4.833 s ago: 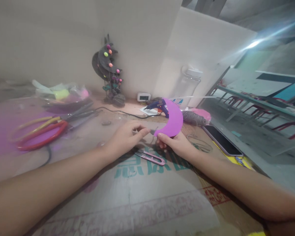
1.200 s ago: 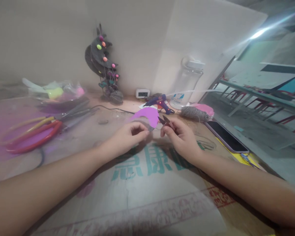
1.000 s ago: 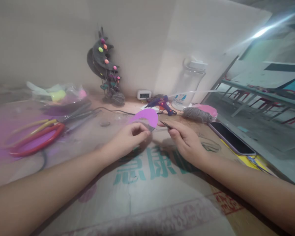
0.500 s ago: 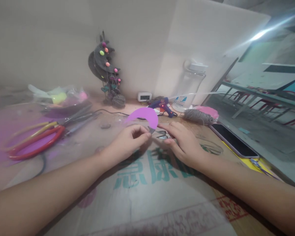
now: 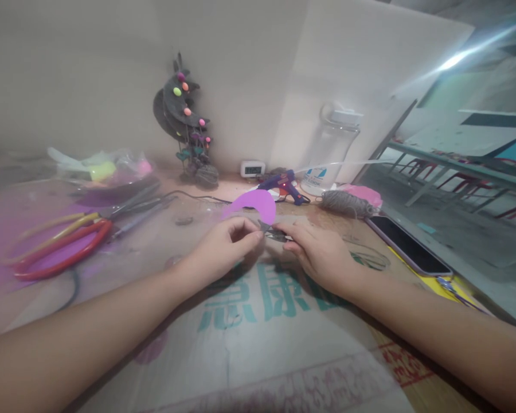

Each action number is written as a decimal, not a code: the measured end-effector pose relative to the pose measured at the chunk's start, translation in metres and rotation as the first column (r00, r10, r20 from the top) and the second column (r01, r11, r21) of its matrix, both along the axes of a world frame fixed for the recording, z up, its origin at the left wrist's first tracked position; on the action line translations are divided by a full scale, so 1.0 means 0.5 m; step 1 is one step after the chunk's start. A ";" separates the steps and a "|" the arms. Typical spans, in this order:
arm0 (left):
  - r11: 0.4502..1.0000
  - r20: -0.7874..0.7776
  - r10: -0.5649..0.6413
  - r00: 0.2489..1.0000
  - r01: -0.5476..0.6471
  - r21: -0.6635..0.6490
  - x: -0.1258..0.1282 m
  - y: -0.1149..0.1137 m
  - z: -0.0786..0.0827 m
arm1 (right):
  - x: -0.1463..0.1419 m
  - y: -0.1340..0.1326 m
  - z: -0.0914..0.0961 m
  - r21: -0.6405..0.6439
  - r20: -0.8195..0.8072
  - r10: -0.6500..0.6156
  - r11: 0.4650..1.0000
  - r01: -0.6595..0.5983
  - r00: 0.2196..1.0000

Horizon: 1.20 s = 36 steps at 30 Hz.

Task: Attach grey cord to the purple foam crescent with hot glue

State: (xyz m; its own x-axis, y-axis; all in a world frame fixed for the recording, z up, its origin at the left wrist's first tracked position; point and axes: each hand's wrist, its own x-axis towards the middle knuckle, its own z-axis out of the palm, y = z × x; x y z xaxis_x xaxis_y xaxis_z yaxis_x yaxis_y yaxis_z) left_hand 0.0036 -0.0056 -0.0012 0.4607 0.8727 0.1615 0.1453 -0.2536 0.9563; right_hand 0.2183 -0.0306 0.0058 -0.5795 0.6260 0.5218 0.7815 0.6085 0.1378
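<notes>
A flat purple crescent (image 5: 255, 202) rises behind the fingers of my left hand (image 5: 230, 244). Thumb and forefinger pinch its lower end, where a small dark grey bit shows; what that bit is made of is too small to tell. My right hand (image 5: 322, 252) is closed round small metal snips (image 5: 276, 234), mostly covered by the fingers. Their blades point left, close together, and reach the grey bit beside my left fingertips. Both hands are just above the paper-covered table.
Behind my hands are a glue gun (image 5: 281, 186), a small clock (image 5: 253, 168) and a clear bottle (image 5: 329, 152). Grey yarn (image 5: 346, 203) and a phone (image 5: 408, 245) lie right. Red-handled scissors (image 5: 64, 255) lie left. A grey crescent ornament (image 5: 176, 106) hangs against the wall.
The snips' blades have come together, and my right fingers have closed in and moved slightly left. The purple crescent has dipped a little. My left hand has hardly moved.
</notes>
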 end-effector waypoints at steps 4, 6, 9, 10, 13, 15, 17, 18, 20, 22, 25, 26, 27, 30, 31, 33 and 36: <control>1.000 0.007 -0.002 1.000 0.002 -0.021 0.000 -0.002 0.000 | 0.000 0.002 0.001 0.055 0.027 -0.018 0.998 0.017 0.999; 1.000 0.007 -0.009 1.000 0.009 -0.019 0.001 -0.002 -0.002 | 0.000 0.003 0.001 0.059 0.026 -0.025 0.998 0.024 0.999; 1.000 -0.004 -0.004 1.000 0.004 0.013 0.000 -0.001 -0.006 | 0.000 0.004 0.000 0.045 0.017 -0.027 0.999 0.026 0.999; 1.000 -0.009 0.003 1.000 -0.003 0.022 0.000 -0.001 -0.008 | 0.000 0.004 -0.001 0.042 0.014 -0.025 0.999 0.025 1.000; 0.999 -0.004 0.028 1.000 -0.028 0.042 -0.001 -0.002 -0.009 | 0.000 0.003 0.001 0.050 0.005 -0.014 0.999 0.014 1.000; 0.999 0.008 0.028 1.000 -0.028 0.045 -0.001 -0.003 -0.008 | 0.000 0.002 0.002 0.060 0.002 -0.010 0.998 0.010 1.000; 0.999 0.019 0.016 1.000 -0.017 0.035 -0.002 -0.004 -0.006 | 0.000 0.002 0.003 0.057 0.000 -0.014 0.998 0.014 1.000; 0.999 0.022 0.013 1.000 -0.014 0.031 -0.002 -0.004 -0.005 | 0.000 0.002 0.004 0.053 0.002 -0.016 0.998 0.016 1.000; 0.999 0.022 0.016 1.000 -0.016 0.036 -0.001 -0.005 -0.003 | 0.000 0.002 0.004 0.050 0.005 -0.018 0.999 0.017 1.000; 0.999 0.019 0.020 1.000 -0.021 0.046 -0.001 -0.005 -0.002 | 0.001 0.002 0.005 0.059 0.011 -0.014 0.998 0.013 1.000; 0.999 0.016 0.012 1.000 -0.012 0.033 -0.001 -0.005 -0.003 | 0.000 0.001 0.006 0.076 0.020 -0.010 0.997 0.009 1.000; 1.000 0.017 0.006 1.000 -0.007 0.027 -0.001 -0.005 -0.003 | 0.000 0.001 0.007 0.079 0.023 -0.008 0.997 0.006 1.000; 1.000 0.019 0.001 1.000 -0.002 0.023 -0.001 -0.004 -0.004 | 0.000 0.001 0.007 0.082 0.025 -0.005 0.997 0.003 1.000; 1.000 0.022 -0.003 1.000 0.003 0.022 -0.002 -0.005 -0.003 | 0.000 0.001 0.007 0.089 0.028 0.002 0.996 -0.005 1.000; 1.000 0.017 0.000 1.000 -0.001 0.023 -0.001 -0.006 -0.003 | 0.000 0.001 0.007 0.090 0.028 0.003 0.996 -0.006 1.000; 1.000 0.009 0.011 1.000 -0.011 0.028 -0.001 -0.007 -0.001 | 0.001 0.002 0.005 0.096 0.026 0.008 0.995 -0.010 1.000; 0.999 0.008 0.016 1.000 -0.016 0.032 0.000 -0.008 0.000 | 0.004 0.004 0.003 0.103 0.022 0.019 0.994 -0.021 1.000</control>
